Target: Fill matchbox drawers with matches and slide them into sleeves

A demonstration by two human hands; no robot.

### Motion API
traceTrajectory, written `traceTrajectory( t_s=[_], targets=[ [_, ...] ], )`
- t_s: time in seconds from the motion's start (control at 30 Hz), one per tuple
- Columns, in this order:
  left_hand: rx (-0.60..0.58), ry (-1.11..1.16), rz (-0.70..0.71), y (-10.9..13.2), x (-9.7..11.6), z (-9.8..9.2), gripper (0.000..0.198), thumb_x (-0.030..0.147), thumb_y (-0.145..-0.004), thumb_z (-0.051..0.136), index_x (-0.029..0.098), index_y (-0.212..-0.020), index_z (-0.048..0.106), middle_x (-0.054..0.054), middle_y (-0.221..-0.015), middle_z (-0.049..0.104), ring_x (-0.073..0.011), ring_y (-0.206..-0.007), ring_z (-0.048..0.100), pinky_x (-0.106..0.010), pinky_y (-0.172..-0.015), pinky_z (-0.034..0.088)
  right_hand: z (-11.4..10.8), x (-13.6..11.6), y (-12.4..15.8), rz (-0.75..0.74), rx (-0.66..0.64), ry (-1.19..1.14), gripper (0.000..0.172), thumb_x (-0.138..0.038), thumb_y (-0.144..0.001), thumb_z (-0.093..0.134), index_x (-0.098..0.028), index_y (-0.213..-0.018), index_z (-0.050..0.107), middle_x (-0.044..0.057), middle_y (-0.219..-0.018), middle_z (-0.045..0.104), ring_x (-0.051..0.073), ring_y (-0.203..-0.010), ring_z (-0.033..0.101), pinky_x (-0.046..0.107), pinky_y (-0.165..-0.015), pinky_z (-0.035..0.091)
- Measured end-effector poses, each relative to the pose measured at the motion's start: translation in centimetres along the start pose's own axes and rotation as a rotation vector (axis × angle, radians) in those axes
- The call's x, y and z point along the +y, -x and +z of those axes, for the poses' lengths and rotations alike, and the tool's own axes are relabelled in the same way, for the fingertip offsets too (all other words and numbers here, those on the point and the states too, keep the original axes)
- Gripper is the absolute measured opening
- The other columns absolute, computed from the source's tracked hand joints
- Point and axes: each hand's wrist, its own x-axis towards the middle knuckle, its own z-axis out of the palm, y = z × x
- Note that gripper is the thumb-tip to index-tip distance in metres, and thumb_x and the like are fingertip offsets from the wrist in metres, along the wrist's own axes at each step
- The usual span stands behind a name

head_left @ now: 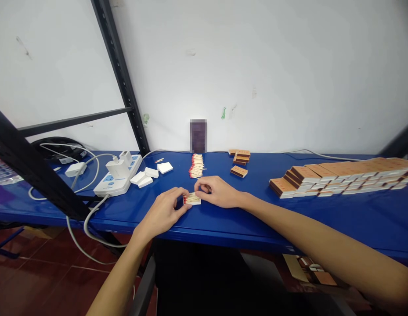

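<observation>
A small white matchbox tray point(192, 203) with red-tipped matches in it lies on the blue shelf near the front edge. My left hand point(164, 210) grips its left end between thumb and fingers. Over the tray's right end, my right hand point(218, 192) has its fingers curled together at the matches; what lies between the fingertips is hidden. Just behind the hands spreads a row of loose matches point(198, 166), red heads to the left.
White trays point(145, 176) lie to the left, beside a power strip point(120, 175) with cables. Matchboxes point(239, 171) sit behind my right hand. A long stack of matchboxes point(342, 175) fills the right side. A black shelf post point(121, 74) rises at left.
</observation>
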Motion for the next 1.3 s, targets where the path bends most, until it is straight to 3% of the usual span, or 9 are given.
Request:
traceTrajectory(
  t_s=[0.17,0.27,0.43,0.73,0.93,1.07,1.3],
  targets=[
    [-0.029,0.013,0.041,0.1,-0.2,0.0,0.023,0.035,-0.093,0.052,0.022,-0.106,0.067,-0.004,-0.102,0.063,-0.0148,-0.070,0.053,-0.029,-0.070,0.042,-0.4,1.9,-0.9,0.210,0.134,0.228,0.011,-0.022,-0.086,0.054,-0.019,-0.095,0.060,-0.002,-0.070,0.053,0.012,-0.063,0.046,0.025,-0.060,0.030],
    [-0.033,0.009,0.049,0.1,-0.2,-0.1,0.026,0.034,-0.093,0.051,0.023,-0.112,0.066,-0.004,-0.103,0.063,-0.0155,-0.074,0.055,-0.029,-0.074,0.044,-0.4,2.9,-1.5,0.274,0.101,0.326,0.013,-0.025,-0.088,0.054,-0.018,-0.097,0.062,0.003,-0.079,0.059,0.014,-0.068,0.050,0.025,-0.061,0.030],
    [-0.002,-0.006,0.010,0.1,-0.3,0.2,0.037,0.034,-0.092,0.055,0.025,-0.127,0.057,-0.003,-0.098,0.063,-0.0157,-0.073,0.055,-0.028,-0.072,0.044,-0.2,3.1,-2.2,0.332,0.067,0.301,0.016,-0.032,-0.091,0.052,-0.020,-0.088,0.064,0.003,-0.079,0.063,0.015,-0.068,0.052,0.025,-0.058,0.028],
    [0.017,0.006,-0.013,0.0,-0.5,0.5,0.047,0.033,-0.089,0.056,0.026,-0.135,0.046,-0.002,-0.105,0.064,-0.0145,-0.071,0.055,-0.029,-0.074,0.046,-0.1,3.5,-2.6,0.252,0.027,0.255,0.011,-0.022,-0.091,0.050,-0.018,-0.085,0.058,0.001,-0.072,0.059,0.013,-0.062,0.047,0.025,-0.059,0.027],
    [0.083,0.012,-0.069,-0.1,-0.9,0.6,0.052,0.030,-0.089,0.056,0.024,-0.138,0.041,-0.001,-0.096,0.064,-0.0129,-0.063,0.053,-0.029,-0.072,0.047,-0.2,1.4,-1.2,0.128,-0.004,-0.127,0.023,-0.036,-0.095,0.044,-0.018,-0.088,0.056,-0.003,-0.069,0.053,0.011,-0.061,0.044,0.023,-0.059,0.033],
    [0.092,0.007,-0.061,-0.1,-1.1,0.7,0.053,0.030,-0.087,0.057,0.024,-0.137,0.042,-0.001,-0.097,0.064,-0.0130,-0.065,0.054,-0.029,-0.072,0.047,-0.4,0.3,-0.8,0.083,-0.127,-0.142,0.022,-0.036,-0.092,0.049,-0.017,-0.086,0.059,-0.003,-0.067,0.052,0.011,-0.061,0.044,0.023,-0.060,0.034],
    [0.073,-0.014,-0.042,-0.1,-0.8,0.6,0.041,0.031,-0.089,0.057,0.024,-0.129,0.053,-0.003,-0.099,0.064,-0.0157,-0.071,0.055,-0.030,-0.073,0.046,-0.3,0.8,-1.0,0.129,-0.060,-0.187,0.023,-0.037,-0.089,0.053,-0.016,-0.085,0.063,-0.003,-0.066,0.051,0.010,-0.061,0.044,0.023,-0.059,0.034]
  ],
)
